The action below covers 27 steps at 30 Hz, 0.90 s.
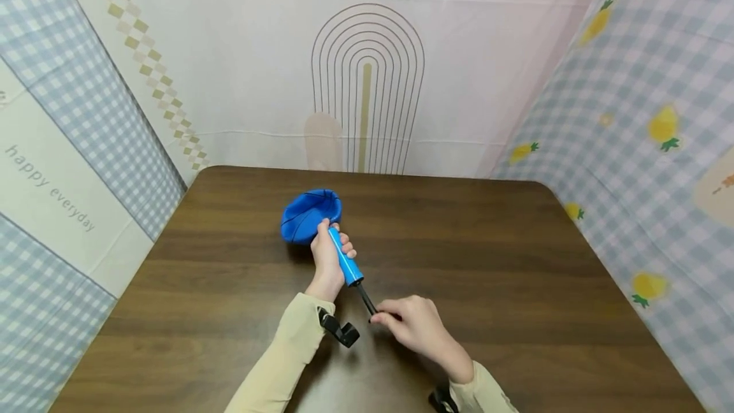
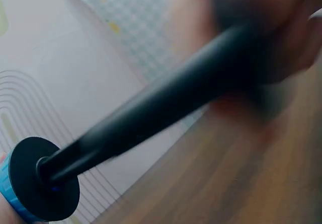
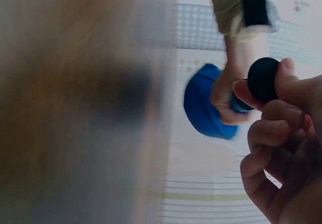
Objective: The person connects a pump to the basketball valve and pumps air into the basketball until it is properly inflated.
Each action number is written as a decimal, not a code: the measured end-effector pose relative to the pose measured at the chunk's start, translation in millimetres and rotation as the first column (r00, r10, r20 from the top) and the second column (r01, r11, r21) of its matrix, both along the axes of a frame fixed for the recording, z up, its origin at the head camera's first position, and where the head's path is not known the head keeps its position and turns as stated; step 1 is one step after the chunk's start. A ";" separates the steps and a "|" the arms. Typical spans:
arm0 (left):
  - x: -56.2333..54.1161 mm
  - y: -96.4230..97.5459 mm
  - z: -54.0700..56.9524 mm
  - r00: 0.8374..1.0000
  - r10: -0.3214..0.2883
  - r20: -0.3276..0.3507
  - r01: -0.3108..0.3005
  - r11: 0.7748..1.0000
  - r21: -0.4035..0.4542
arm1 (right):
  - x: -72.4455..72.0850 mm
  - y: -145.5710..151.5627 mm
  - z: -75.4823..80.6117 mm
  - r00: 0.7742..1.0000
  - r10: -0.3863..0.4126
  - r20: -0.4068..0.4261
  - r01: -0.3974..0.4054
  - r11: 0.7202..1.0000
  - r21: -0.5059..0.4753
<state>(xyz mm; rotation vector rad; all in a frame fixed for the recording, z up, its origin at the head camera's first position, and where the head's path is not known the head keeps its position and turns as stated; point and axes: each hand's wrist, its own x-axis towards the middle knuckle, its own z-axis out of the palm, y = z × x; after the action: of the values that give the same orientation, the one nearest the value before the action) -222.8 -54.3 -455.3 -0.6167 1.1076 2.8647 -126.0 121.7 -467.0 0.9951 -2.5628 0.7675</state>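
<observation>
A dented, partly deflated blue ball (image 1: 304, 217) with black lines lies beyond my left hand (image 1: 327, 260). That hand grips the blue barrel of a hand pump (image 1: 346, 265). The barrel's far end points at the ball; the hand hides whether the two join. From the barrel's near end a black pump rod (image 2: 146, 110) extends toward me. My right hand (image 1: 417, 327) pinches the rod's end, and the right wrist view shows its round black handle (image 3: 262, 79) between thumb and index finger, the other fingers curled below. In the left wrist view the right hand is blurred.
Both hands work over a brown wooden table (image 1: 487, 260). A pale printed cloth (image 1: 241, 69) hangs behind it, with checked cloths (image 1: 619, 164) on both sides. A black strap (image 1: 338, 328) sits round the left wrist, over a pale yellow sleeve.
</observation>
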 end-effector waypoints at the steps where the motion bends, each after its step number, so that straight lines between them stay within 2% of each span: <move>1: 1.1 2.2 -0.4 1.000 -0.016 -0.001 0.016 1.000 0.002 | -4.6 -2.6 -0.4 1.000 -0.010 -0.005 0.010 1.000 0.001; 4: 3.5 7.1 -2.5 0.999 -0.042 0.005 0.042 0.999 0.024 | -15.0 -9.1 -0.4 0.999 -0.032 -0.001 0.032 0.999 -0.011; 8: 4.9 7.4 -4.2 0.999 -0.042 0.007 0.041 0.997 0.058 | -17.8 -14.1 2.5 0.999 -0.035 -0.032 0.034 0.998 -0.050; 13: 0.4 0.4 -1.9 0.999 -0.046 -0.010 0.046 0.996 0.073 | -10.4 -11.5 5.2 0.996 0.022 -0.090 -0.027 0.998 -0.057; 20: -6.9 -19.6 -6.9 0.998 0.046 0.038 -0.049 0.993 0.106 | 13.4 7.9 6.0 0.979 0.156 -0.134 -0.164 0.985 -0.055; 23: -6.5 -22.5 -7.6 0.998 0.048 0.043 -0.053 0.992 0.116 | 17.4 11.2 7.6 0.974 0.170 -0.152 -0.182 0.981 -0.066; 27: -3.8 -21.8 -7.8 0.997 0.063 0.039 -0.067 0.992 0.103 | 13.7 10.3 5.7 0.980 0.145 -0.135 -0.156 0.985 -0.073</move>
<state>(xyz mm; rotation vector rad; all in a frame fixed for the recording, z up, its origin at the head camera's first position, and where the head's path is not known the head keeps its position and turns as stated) -226.6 -76.1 -463.1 -0.7076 0.9434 2.9306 -112.3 132.0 -461.3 1.1820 -2.3467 0.8132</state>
